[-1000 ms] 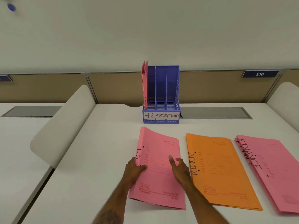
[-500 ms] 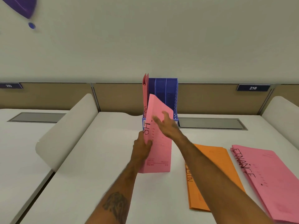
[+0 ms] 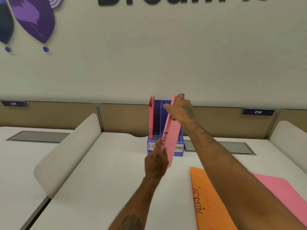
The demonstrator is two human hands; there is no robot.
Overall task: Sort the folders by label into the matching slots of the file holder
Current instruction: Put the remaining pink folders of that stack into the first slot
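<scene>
A pink folder marked HR (image 3: 171, 133) is held upright and tilted in front of the blue file holder (image 3: 180, 143). My left hand (image 3: 156, 165) grips its lower spine edge. Its top corner is pinched by my right hand (image 3: 180, 110), above the holder. Another pink HR folder (image 3: 151, 118) stands in the holder's left slot. The held folder hides the middle slot label; HR and FINANCE labels show partly. An orange ADMIN folder (image 3: 211, 200) lies flat on the desk at lower right, with a pink folder (image 3: 282, 193) beside it under my right arm.
The white desk (image 3: 108, 171) has a curved white divider (image 3: 66, 155) on the left and another at the far right. Grey cable hatches (image 3: 38, 136) sit along the back edge. A tan partition with number plates 215 and 216 runs behind.
Both hands lifted the HR folder off the desk, turned it upright and carried it forward to the holder. My right hand moved to its top corner.
</scene>
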